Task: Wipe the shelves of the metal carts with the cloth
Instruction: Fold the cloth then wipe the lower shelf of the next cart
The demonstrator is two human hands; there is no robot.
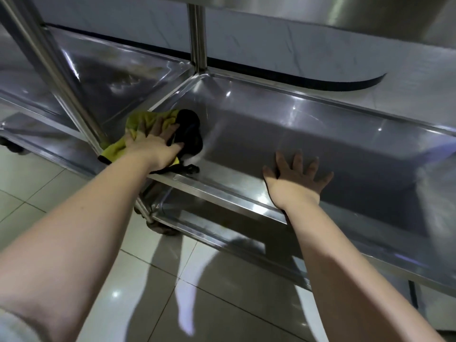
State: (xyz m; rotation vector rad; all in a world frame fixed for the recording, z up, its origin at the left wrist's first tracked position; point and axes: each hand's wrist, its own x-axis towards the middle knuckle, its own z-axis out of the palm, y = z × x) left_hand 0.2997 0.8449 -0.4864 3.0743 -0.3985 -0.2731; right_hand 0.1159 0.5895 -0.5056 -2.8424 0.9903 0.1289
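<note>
Steel cart shelf (345,144), left hand (153,145) flat on yellow-black cloth (139,122), right hand (296,180) spread on it, glossy tiled floor (234,292)

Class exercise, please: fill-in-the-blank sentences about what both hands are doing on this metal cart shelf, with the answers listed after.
1. The left hand presses a yellow and ____ cloth onto the cart shelf.
2. The right hand rests flat on that shelf, fingers ____.
3. The cloth lies at the shelf's ____ end, near a post.
4. The floor below is covered in ____.
Answers: black, spread, left, tiles.
</note>
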